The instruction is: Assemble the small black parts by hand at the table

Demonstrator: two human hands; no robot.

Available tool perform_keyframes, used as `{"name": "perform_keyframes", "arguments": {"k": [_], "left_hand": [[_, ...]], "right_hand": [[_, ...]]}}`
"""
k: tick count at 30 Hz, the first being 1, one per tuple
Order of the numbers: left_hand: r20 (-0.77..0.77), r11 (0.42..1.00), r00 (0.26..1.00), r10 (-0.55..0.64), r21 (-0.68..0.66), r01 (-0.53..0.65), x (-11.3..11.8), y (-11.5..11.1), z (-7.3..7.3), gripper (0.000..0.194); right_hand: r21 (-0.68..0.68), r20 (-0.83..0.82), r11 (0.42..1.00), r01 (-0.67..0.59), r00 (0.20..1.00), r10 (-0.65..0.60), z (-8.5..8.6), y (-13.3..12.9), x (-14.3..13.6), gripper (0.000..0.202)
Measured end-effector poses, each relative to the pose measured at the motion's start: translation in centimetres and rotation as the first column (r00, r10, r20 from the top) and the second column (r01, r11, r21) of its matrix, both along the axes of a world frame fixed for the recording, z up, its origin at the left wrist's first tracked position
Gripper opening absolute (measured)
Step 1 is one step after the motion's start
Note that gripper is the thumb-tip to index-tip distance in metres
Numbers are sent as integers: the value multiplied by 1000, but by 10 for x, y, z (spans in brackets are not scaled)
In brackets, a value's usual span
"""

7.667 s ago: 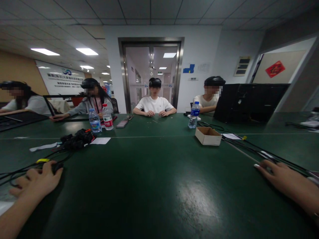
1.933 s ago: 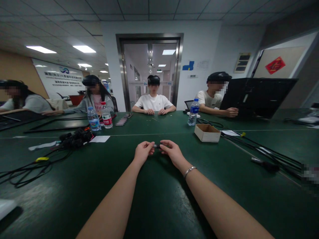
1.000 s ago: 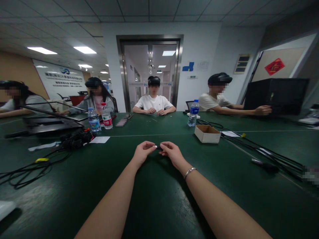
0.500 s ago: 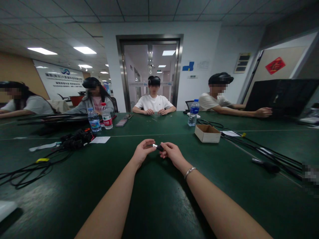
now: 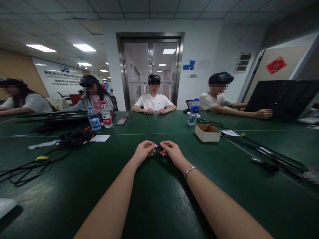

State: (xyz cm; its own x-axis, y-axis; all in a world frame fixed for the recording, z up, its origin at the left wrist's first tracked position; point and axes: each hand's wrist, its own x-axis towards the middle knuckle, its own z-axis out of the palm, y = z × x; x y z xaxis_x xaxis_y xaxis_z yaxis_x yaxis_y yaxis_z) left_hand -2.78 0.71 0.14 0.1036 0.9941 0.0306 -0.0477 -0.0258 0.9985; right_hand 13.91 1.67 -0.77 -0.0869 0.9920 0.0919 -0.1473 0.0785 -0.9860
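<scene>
Between my hands, just above the green table (image 5: pixel 159 199), is a small black object with a silver end (image 5: pixel 158 146); its exact kind is too small to make out. My left hand (image 5: pixel 144 151) pinches the silver end between thumb and fingertips. From the other side, my right hand (image 5: pixel 172 152) grips the black part, its fingers curled and covering much of it. A silver bracelet (image 5: pixel 190 172) circles my right wrist. The fingertips of both hands are only a short gap apart.
An open cardboard box (image 5: pixel 207 133) sits right of my hands, near a water bottle (image 5: pixel 193 113). Black cables (image 5: pixel 269 149) run along the right; more cables (image 5: pixel 32 169) lie left. Two bottles stand at back left. Several people sit around the table, one directly opposite (image 5: pixel 154 101).
My left fingers have closed in on the silver end, which stood more exposed before and is now mostly covered. My right hand keeps its grip on the black part.
</scene>
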Motion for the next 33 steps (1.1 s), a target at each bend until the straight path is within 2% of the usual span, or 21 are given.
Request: {"name": "perform_keyframes", "arguments": {"k": [4, 8, 11, 13, 16, 19, 22, 26, 30, 33], "left_hand": [[-27, 997, 1000, -17, 75, 19, -1, -4, 2, 36], [-24, 998, 998, 51, 30, -50, 0, -6, 6, 53], [-50, 996, 997, 65, -64, -68, 3, -2, 6, 42], [-100, 994, 993, 61, -81, -69, 5, 1, 4, 40], [-157, 998, 987, 43, -30, -48, 6, 2, 2, 37], [-101, 1000, 995, 3, 28, 0, 5, 0, 2, 30], [-41, 1000, 999, 8, 20, -7, 4, -1, 2, 34], [-68, 1000, 997, 20, -22, -21, 5, 0, 1, 34], [-86, 998, 996, -14, 60, 20, 5, -2, 2, 33], [-63, 997, 998, -2, 75, 7, 5, -4, 3, 42]], "right_hand": [[-2, -21, 1000, -12, 1000, 11, 0, 0, 0, 26], [-8, -28, 1000, -7, 1000, 7, 1, -1, 0, 25], [-12, -29, 1000, -1, 1000, 1, 2, -1, 0, 26], [-4, -27, 1000, 1, 1000, -1, 2, -1, 0, 27], [2, -23, 1000, 7, 1000, -7, 1, 0, 0, 28], [0, -22, 1000, 12, 1000, -12, 1, 0, 0, 29], [3, -23, 1000, 7, 1000, -7, 0, 0, 1, 29], [4, -34, 1000, 17, 999, -16, 0, 0, 1, 30], [0, -49, 1000, 15, 999, -15, 0, 1, 0, 31], [-1, -52, 1000, 11, 999, -11, 0, 0, 0, 31]]}}
